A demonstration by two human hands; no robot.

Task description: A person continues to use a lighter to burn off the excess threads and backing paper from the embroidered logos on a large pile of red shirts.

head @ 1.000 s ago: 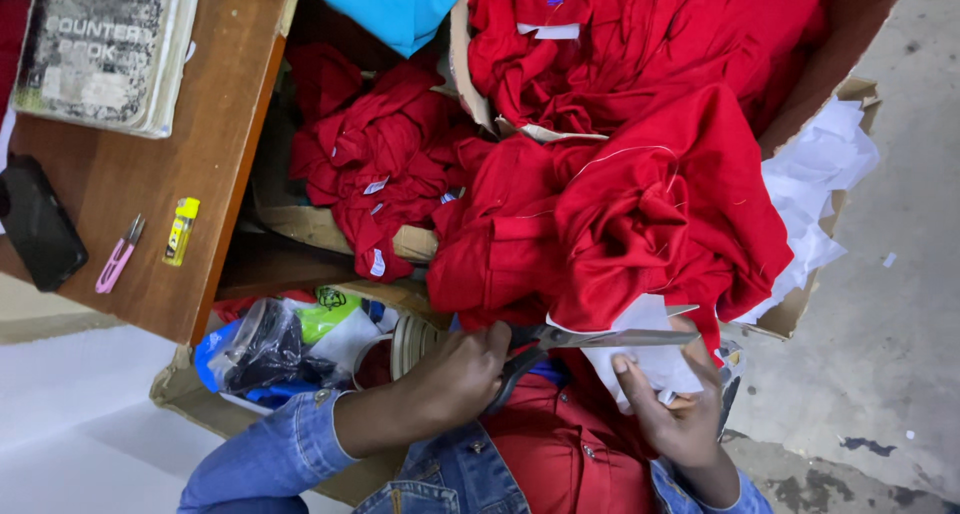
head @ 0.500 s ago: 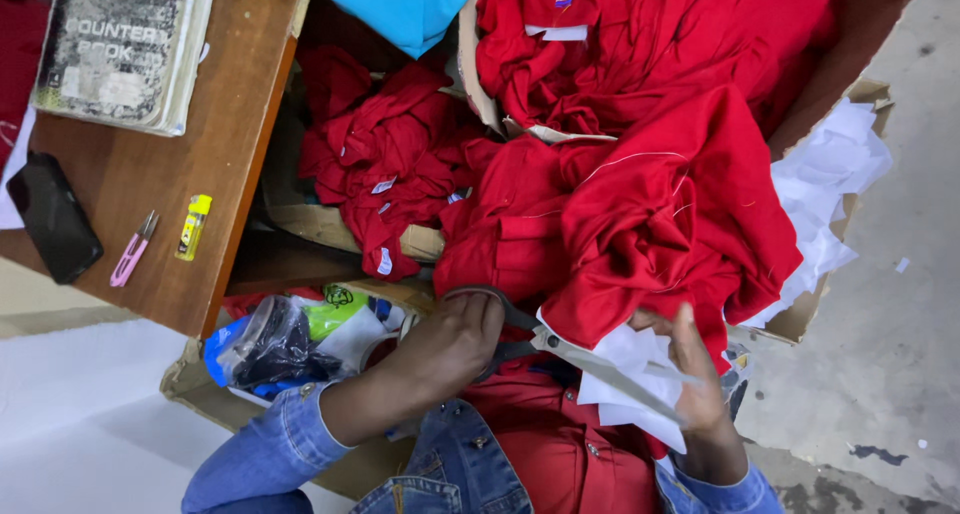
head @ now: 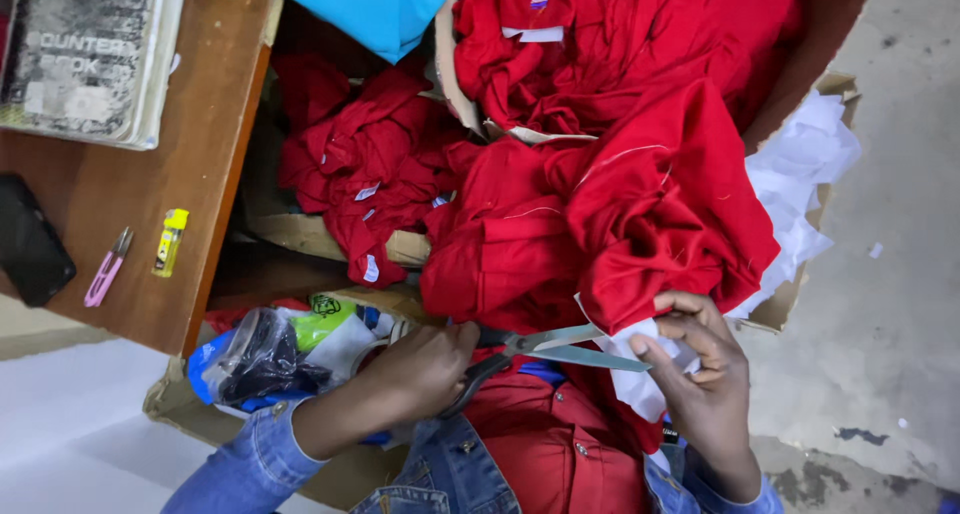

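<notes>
Cardboard box [head: 800, 289] behind: left hand [head: 425, 369] grips scissors [head: 545, 346]; right hand [head: 700, 364] pinches white label [head: 650, 379].

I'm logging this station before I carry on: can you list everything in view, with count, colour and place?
scissors: one, metal blades and dark handles, blades open, at bottom centre
white fabric piece: one, white, at the blades
red garments: a heap, count unclear, centre and top
cardboard box: one, brown, under the heap
white sheet: one, right of the heap
blue cloth: one, top
wooden table: one, brown, left
book: one, worn grey, on table
phone: one, black, table edge
thread snips: one, pink, on table
lighter: one, yellow, on table
plastic bags: a bundle, below table
left hand: in the scissor handles
right hand: pinching the white fabric piece
</notes>
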